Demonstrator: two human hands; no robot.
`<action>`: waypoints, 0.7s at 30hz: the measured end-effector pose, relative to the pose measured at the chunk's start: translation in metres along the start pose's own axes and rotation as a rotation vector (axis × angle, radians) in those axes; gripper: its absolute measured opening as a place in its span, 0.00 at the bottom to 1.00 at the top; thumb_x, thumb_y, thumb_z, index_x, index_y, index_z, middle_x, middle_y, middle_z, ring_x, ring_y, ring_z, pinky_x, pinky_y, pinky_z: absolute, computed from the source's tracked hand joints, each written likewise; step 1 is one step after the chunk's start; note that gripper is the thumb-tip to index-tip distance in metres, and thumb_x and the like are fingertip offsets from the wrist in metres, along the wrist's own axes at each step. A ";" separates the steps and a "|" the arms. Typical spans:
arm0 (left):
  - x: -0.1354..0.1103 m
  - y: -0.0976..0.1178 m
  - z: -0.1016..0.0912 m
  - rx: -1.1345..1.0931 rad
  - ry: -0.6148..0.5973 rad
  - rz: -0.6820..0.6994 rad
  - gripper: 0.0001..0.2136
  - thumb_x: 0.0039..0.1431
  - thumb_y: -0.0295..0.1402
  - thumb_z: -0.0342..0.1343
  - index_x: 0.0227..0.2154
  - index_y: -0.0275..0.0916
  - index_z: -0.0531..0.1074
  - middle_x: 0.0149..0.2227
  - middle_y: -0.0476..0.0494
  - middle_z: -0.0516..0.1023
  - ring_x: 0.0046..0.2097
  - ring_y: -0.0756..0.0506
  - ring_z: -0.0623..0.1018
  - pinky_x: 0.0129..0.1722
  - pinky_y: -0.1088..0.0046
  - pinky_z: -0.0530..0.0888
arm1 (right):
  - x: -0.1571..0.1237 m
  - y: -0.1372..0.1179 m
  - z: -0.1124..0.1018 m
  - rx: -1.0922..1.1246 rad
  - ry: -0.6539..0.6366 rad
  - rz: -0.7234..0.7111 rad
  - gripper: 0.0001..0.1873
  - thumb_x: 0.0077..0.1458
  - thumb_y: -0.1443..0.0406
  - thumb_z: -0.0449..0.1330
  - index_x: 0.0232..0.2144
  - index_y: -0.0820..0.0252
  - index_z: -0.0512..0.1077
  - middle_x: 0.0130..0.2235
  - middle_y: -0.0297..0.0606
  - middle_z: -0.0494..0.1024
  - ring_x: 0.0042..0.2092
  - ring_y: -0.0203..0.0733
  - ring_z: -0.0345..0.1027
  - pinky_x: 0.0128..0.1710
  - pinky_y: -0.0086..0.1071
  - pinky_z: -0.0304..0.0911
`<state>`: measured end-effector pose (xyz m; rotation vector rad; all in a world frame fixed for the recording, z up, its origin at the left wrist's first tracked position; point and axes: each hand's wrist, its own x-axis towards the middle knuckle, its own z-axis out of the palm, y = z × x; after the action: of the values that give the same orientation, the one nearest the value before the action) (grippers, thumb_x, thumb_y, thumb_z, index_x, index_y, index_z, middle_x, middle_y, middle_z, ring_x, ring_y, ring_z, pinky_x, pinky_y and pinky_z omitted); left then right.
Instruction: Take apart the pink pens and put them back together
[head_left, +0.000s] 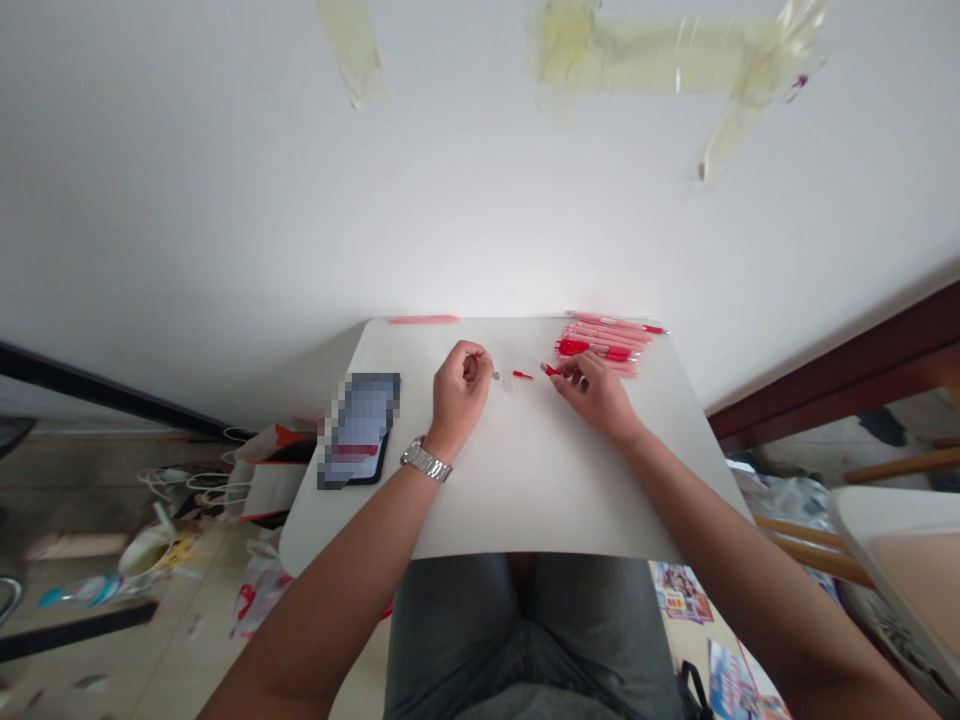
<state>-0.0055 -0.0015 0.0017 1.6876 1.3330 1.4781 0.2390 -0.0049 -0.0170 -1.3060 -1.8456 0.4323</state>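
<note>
My left hand point(463, 390), with a metal watch point(426, 459) on the wrist, is curled closed over the white table point(517, 480). A bit of red shows among its fingers, but the rest is hidden. My right hand point(596, 395) pinches a small red pen part point(551, 370) with a silvery end. Between the hands lie a short red piece point(523, 375), a clear small tube point(509, 381) and a tiny grey piece point(496, 376). Just behind my right hand is a pile of pink and red pens point(607, 335).
A phone point(360, 430), partly pixelated, lies at the table's left. One pink pen-like stick point(424, 320) rests along the back edge, against the white wall point(465, 200). Bags, a cup point(146, 550) and a bottle point(82, 590) are on the floor at left.
</note>
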 end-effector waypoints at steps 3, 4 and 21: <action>-0.002 0.001 0.001 0.014 -0.016 0.016 0.06 0.69 0.35 0.57 0.35 0.42 0.69 0.24 0.55 0.60 0.26 0.51 0.61 0.27 0.73 0.60 | 0.000 -0.004 0.000 0.089 -0.026 -0.077 0.10 0.67 0.56 0.62 0.38 0.56 0.73 0.36 0.39 0.78 0.35 0.42 0.71 0.33 0.36 0.67; -0.002 0.002 0.002 0.020 -0.025 0.021 0.06 0.69 0.36 0.57 0.35 0.42 0.70 0.24 0.55 0.61 0.26 0.50 0.62 0.28 0.73 0.60 | 0.000 -0.006 0.000 0.108 -0.028 -0.098 0.10 0.68 0.56 0.62 0.38 0.56 0.73 0.36 0.39 0.78 0.35 0.42 0.71 0.34 0.36 0.68; -0.008 0.011 0.007 -0.009 -0.250 0.135 0.09 0.72 0.41 0.59 0.45 0.42 0.77 0.40 0.46 0.82 0.40 0.48 0.79 0.44 0.71 0.75 | -0.004 -0.020 -0.006 0.144 -0.108 -0.145 0.09 0.69 0.57 0.61 0.43 0.55 0.74 0.40 0.40 0.81 0.40 0.43 0.74 0.40 0.38 0.71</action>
<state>0.0052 -0.0114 0.0059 1.9170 1.0973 1.2897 0.2322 -0.0173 -0.0013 -1.0629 -1.9453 0.5567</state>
